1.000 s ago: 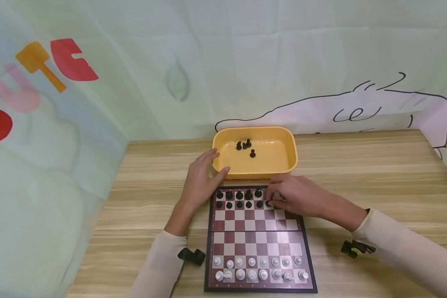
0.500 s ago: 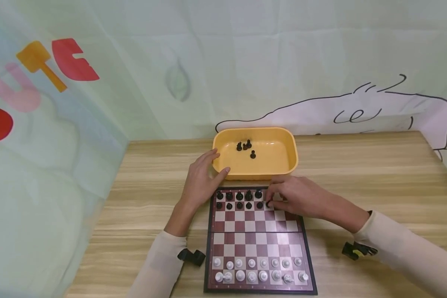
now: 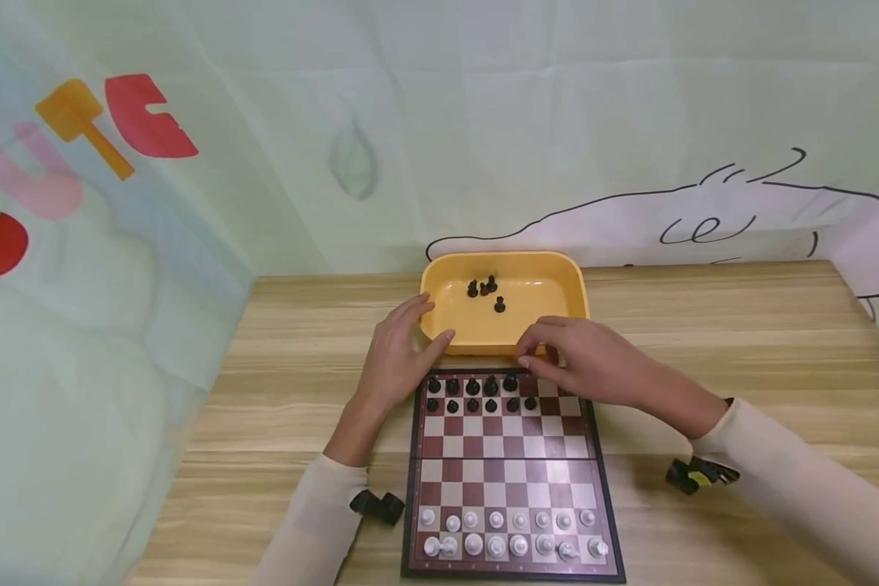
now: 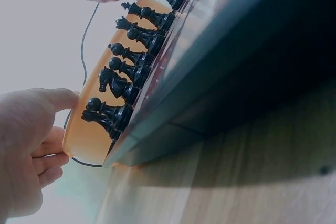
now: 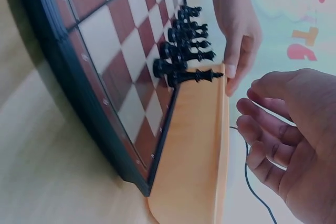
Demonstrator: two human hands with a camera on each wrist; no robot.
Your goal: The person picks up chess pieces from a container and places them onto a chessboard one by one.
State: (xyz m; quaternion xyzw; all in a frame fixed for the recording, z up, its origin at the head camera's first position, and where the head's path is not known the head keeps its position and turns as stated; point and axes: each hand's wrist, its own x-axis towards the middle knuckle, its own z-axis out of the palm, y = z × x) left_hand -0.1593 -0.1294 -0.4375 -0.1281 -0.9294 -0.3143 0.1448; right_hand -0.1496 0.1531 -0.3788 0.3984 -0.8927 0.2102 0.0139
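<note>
My left hand [image 3: 395,358] rests against the left end of a yellow plastic tray [image 3: 579,285], thumb at its front rim and fingers at its left rim. Several black chess pieces [image 3: 500,304] lie in the tray. In front of it is a chessboard [image 3: 501,472]. Two rows of black pieces [image 4: 123,85] stand at its far end, reaching from the left side past the middle. My right hand [image 3: 586,358] hovers over the board's far right part, by the tray's front rim. Its fingers [image 5: 262,119] are loosely bent with nothing between them, in the right wrist view.
Two rows of white chess pieces [image 3: 496,545] stand along the board's near edge. Behind the wooden table [image 3: 740,350] hangs a printed cloth [image 3: 520,130]. Black wrist straps [image 3: 377,506] are on both sleeves.
My right hand has let go of a black pawn in the front row and lifted toward the tray. The pawn now stands uncovered. My left hand has stayed in place.
</note>
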